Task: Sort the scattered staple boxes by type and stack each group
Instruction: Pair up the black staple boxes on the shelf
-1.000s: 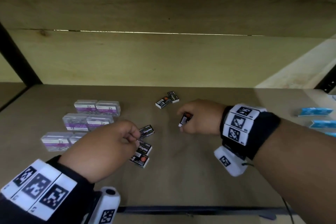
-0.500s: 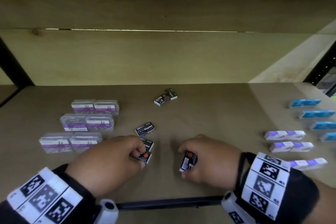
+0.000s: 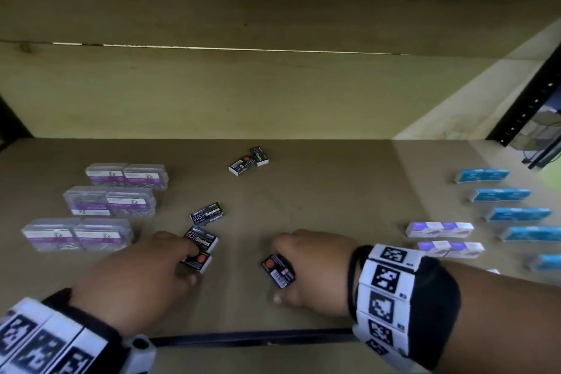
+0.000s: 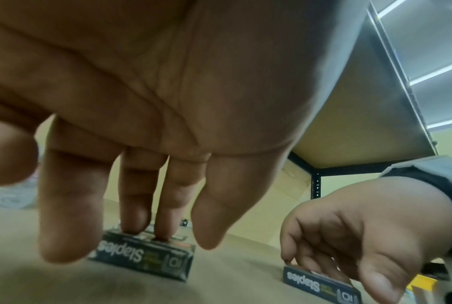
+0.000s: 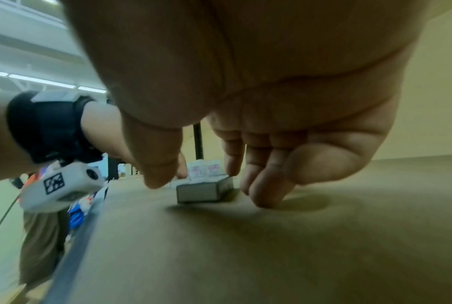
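Resting my left hand (image 3: pixel 133 279) fingertips (image 4: pixel 135 221) flat on a black staple box (image 3: pixel 197 261) near the shelf (image 3: pixel 318 206) front; my right hand (image 3: pixel 312 270) pinches another box (image 3: pixel 277 270) lying beside it.

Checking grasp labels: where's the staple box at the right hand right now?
In the head view the black staple box lies flat on the shelf board near the front edge, right of centre, under the right hand, whose fingertips rest on it.

Dim, yellowish light under the shelf, soft shadows beneath both hands, wide-angle bending at edges, wrist views blurred close-up.
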